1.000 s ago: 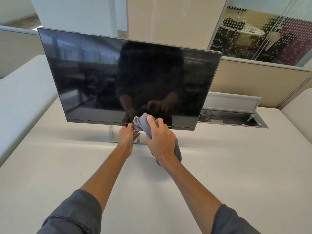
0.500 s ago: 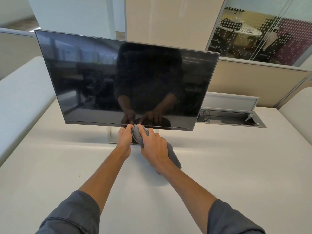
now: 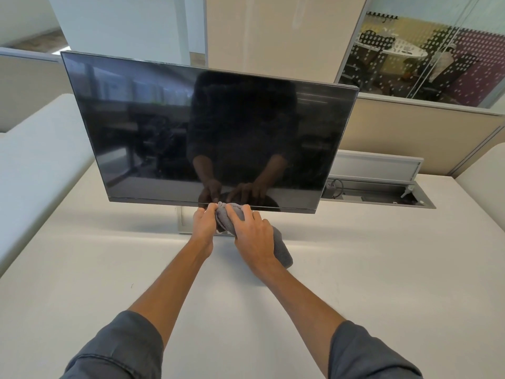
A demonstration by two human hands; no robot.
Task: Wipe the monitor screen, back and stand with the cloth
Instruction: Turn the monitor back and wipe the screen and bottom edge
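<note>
Both of our hands meet just below the bottom edge of the monitor (image 3: 213, 132), gathered around the grey cloth (image 3: 231, 218). Our left hand (image 3: 203, 224) pinches the upper end of the cloth between thumb and fingertips, right at the lower bezel, while our right hand (image 3: 254, 235) is curled over the bunched middle of it, fingers pressed down on the fabric. The rest of the cloth trails out from under our right palm, and its loose end shows beside the wrist, above the white bench (image 3: 355, 283); we cannot tell whether it touches the surface. The monitor's dark screen is off and tilts slightly, its left side higher in the view, and it mirrors our forearms and hands near its lower edge. Behind our hands, a pale stand (image 3: 183, 224) rises from the bench to the monitor; most of it is hidden by the hands and cloth. To the right, behind the monitor, an open cable tray (image 3: 382, 194) is set into the bench, with a cable inside. Our grey sleeves (image 3: 117, 348) are pushed up above the elbows. A beige partition (image 3: 415, 132) borders the far side of the bench.
</note>
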